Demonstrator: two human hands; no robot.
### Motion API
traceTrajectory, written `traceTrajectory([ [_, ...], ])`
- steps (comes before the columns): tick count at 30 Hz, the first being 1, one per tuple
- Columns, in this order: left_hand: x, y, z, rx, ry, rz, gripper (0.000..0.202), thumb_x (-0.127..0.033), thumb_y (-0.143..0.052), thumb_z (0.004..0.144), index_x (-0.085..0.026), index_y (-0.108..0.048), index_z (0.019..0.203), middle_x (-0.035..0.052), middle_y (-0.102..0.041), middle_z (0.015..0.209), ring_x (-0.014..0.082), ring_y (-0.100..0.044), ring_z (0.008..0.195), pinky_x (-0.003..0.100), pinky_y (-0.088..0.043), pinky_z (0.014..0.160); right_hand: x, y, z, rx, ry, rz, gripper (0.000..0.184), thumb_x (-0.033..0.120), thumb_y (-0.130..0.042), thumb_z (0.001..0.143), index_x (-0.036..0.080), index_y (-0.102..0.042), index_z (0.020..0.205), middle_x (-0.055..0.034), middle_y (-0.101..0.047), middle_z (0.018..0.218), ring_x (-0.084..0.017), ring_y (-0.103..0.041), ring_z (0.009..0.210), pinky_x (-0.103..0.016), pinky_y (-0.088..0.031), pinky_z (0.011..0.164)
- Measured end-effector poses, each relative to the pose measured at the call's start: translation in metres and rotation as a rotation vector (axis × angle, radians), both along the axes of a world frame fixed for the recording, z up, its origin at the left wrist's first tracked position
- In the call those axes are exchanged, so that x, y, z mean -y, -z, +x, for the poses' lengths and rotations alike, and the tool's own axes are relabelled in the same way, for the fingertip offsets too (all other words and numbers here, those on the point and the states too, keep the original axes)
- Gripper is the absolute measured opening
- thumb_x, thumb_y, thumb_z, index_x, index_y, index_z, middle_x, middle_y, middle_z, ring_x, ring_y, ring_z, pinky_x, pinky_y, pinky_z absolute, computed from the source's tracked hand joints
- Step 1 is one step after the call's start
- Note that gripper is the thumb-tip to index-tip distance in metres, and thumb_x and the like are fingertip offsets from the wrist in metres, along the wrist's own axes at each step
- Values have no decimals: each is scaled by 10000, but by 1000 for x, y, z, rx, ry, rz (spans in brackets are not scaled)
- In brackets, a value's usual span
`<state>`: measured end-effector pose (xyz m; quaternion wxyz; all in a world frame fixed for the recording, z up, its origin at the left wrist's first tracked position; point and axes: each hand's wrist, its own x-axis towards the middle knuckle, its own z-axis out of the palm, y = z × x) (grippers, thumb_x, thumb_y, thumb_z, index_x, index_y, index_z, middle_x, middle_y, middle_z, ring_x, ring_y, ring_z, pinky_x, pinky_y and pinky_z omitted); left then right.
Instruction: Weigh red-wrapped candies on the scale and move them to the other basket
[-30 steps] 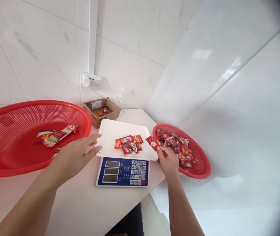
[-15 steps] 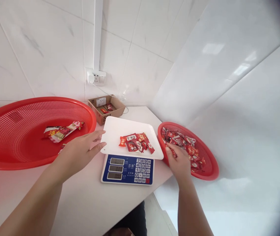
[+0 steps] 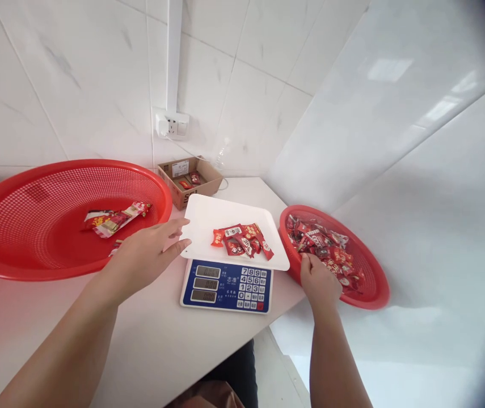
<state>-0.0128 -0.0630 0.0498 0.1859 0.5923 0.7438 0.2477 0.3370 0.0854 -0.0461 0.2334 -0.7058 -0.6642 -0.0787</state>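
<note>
My left hand (image 3: 144,258) is open, thumb and fingers apart, at the left edge of the white pan (image 3: 203,218). Several red snack packets (image 3: 244,241) lie in a loose pile on that pan, which sits on a scale with a blue keypad panel (image 3: 227,287). My right hand (image 3: 321,280) is at the near rim of the smaller red basket (image 3: 380,300), its fingers closed. What those fingers hold, if anything, is hidden. Many small, mostly red packets (image 3: 325,243) fill the basket beside them.
A larger red perforated basket (image 3: 72,170) stands at the left with a few longer packets (image 3: 117,220) inside. Behind the scale is a small cardboard box (image 3: 176,195) holding some packets. A socket (image 3: 174,126) with a plug is on the tiled wall.
My right hand has turned and drawn in against the smaller basket's rim; the red packet at its fingertips no longer shows. My left hand keeps its place by the pan. The view has shifted slightly.
</note>
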Motion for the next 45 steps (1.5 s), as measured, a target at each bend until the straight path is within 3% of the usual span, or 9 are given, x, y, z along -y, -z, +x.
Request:
traceTrajectory([
  [9, 1, 3, 0, 7, 3, -2, 491, -527, -359, 889, -309, -474, 1314, 62, -619, 1275, 304, -574, 1143, 438, -453, 906, 2, -6, -2, -60, 36, -109, 448, 462, -335, 899, 253, -695, 1067, -139, -709, 937, -280, -632, 763, -384, -427, 661],
  [11, 1, 3, 0, 9, 2, -7, 496, -533, -357, 887, -305, -478, 1311, 66, -626, 1264, 304, -578, 1133, 439, -450, 909, 5, -10, -5, -128, -77, 0, 443, 458, -368, 886, 214, -695, 1057, -143, -699, 1003, -291, -627, 873, -405, -449, 736],
  [14, 1, 3, 0, 21, 5, -13, 511, -549, -354, 884, -298, -477, 1312, 66, -636, 1247, 303, -580, 1128, 449, -447, 914, 14, -17, -20, -193, -366, 185, 407, 477, -446, 868, 190, -703, 997, -124, -693, 1029, -270, -598, 973, -408, -446, 865],
  [18, 0, 1, 1, 17, 13, -19, 527, -545, -345, 883, -286, -469, 1325, 80, -626, 1256, 312, -584, 1118, 463, -443, 908, 28, -20, -57, -160, -674, 119, 322, 465, -535, 863, 217, -712, 968, -88, -695, 991, -243, -593, 960, -389, -454, 880],
  [25, 1, 2, -2, 19, 6, -16, 523, -546, -346, 881, -287, -473, 1317, 60, -614, 1278, 292, -556, 1166, 445, -437, 931, 26, -16, -94, -171, -728, 58, 201, 298, -525, 874, 214, -707, 883, -68, -690, 907, -231, -586, 900, -368, -467, 821],
  [31, 1, 1, -3, 18, -1, -15, 515, -538, -350, 881, -290, -476, 1314, 50, -632, 1252, 292, -571, 1146, 445, -444, 921, 27, -33, -82, -399, -573, 184, 237, 361, -487, 853, 207, -657, 794, -69, -685, 847, -213, -596, 827, -339, -465, 756],
  [36, 0, 4, -5, -3, -13, 1, 511, -544, -366, 878, -316, -475, 1322, 45, -635, 1249, 302, -579, 1133, 436, -456, 888, 14, -46, -46, -601, -219, 205, 266, 413, -520, 783, 192, -657, 837, -90, -696, 899, -234, -620, 839, -375, -467, 784],
  [40, 0, 8, -6, -39, -24, 10, 474, -523, -372, 888, -342, -473, 1314, 22, -647, 1233, 282, -583, 1136, 410, -463, 872, -7, -43, -16, -863, -23, 137, 246, 385, -574, 733, 193, -648, 868, -48, -686, 754, -219, -641, 712, -364, -504, 676],
  [45, 1, 8, -6, -49, -1, 34, 457, -519, -386, 890, -339, -486, 1297, 8, -656, 1219, 274, -605, 1107, 359, -483, 816, -19, -34, -5, -1312, 22, 99, 185, 294, -641, 651, 191, -595, 798, 34, -621, 601, -157, -640, 562, -246, -497, 494],
])
